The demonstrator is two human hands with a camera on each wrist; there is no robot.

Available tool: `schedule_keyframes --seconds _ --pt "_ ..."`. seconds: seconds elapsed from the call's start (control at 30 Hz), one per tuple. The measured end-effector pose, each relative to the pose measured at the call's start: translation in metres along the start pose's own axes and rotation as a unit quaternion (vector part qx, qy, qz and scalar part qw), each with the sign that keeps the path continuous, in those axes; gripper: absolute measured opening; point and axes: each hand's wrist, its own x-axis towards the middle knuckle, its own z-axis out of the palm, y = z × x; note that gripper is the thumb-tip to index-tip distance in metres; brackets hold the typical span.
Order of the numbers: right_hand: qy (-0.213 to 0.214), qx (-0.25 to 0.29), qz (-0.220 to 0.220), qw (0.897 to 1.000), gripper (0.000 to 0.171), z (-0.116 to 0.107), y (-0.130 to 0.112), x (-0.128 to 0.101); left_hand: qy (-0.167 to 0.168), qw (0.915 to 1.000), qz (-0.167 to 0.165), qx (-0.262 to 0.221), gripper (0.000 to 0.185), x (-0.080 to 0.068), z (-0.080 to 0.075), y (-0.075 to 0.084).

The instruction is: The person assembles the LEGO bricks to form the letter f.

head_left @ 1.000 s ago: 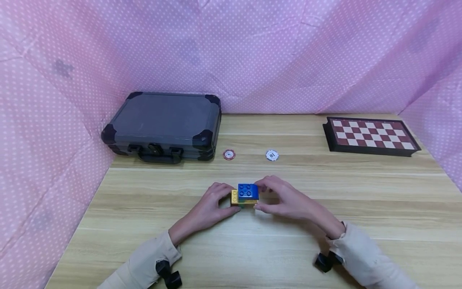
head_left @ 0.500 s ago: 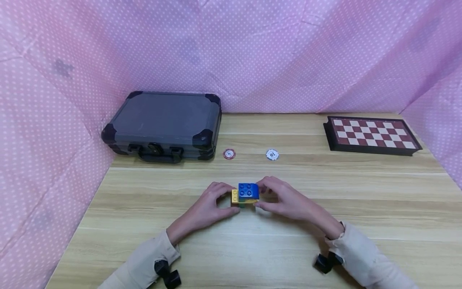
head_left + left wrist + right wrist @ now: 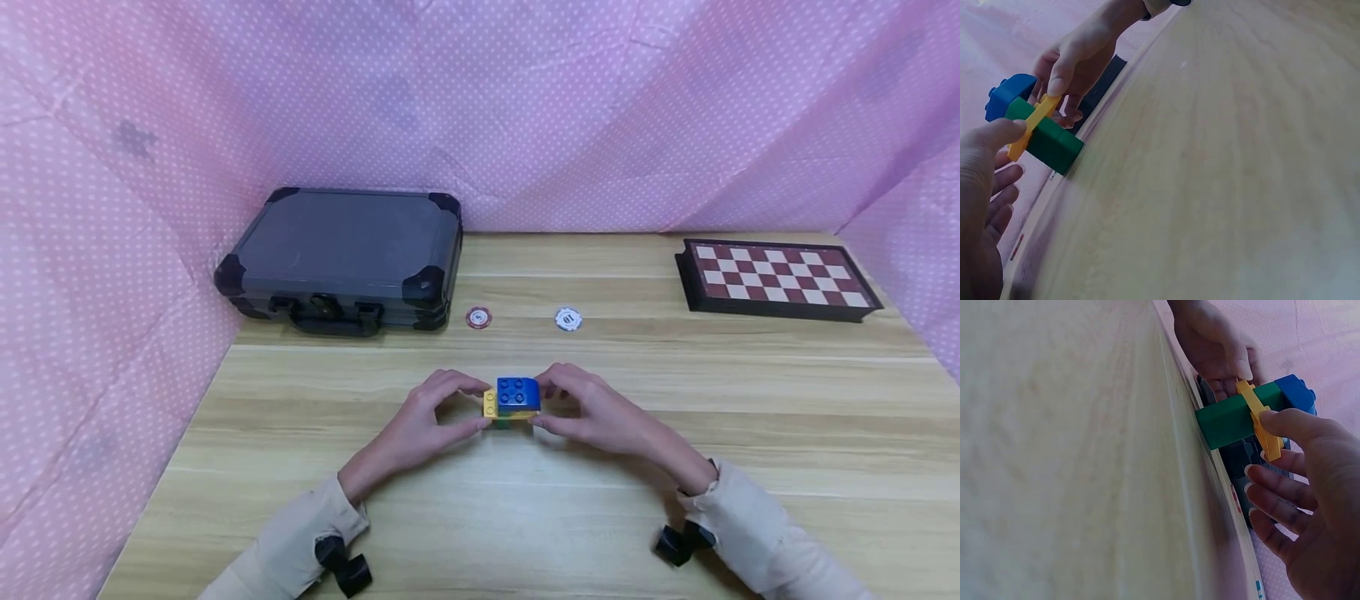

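A small upright stack of toy building bricks stands between the hands, its base seeming to rest on the table. On top is a blue brick (image 3: 517, 394) with a rounded side; a yellow plate (image 3: 491, 404) juts out sideways below it. Green bricks (image 3: 1054, 144) form the lower column, mostly hidden in the head view. My left hand (image 3: 420, 421) pinches one end of the yellow plate, thumb on the near edge. The other end is pinched by my right hand (image 3: 600, 412); in the right wrist view its thumb (image 3: 1291, 424) presses the plate while the other fingers spread loosely.
Behind the hands lie a red poker chip (image 3: 478, 317) and a white poker chip (image 3: 568, 319). A grey case (image 3: 345, 250) with black corners stands back left. At the back right is a checkered board box (image 3: 780, 279). Pink dotted cloth (image 3: 525, 117) hangs around the wooden table (image 3: 480, 517).
My left hand has shifted slightly left, and its thumb has moved up from the lower green part to the yellow plate's edge. The right hand stays almost still.
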Motion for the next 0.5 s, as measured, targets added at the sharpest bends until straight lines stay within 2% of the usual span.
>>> schedule_keyframes --seconds 0.5 --pt "0.040 0.007 -0.012 0.999 0.024 0.0015 0.0000 0.0025 0.024 0.9996 0.002 0.015 0.031 0.0087 0.0008 0.0026"
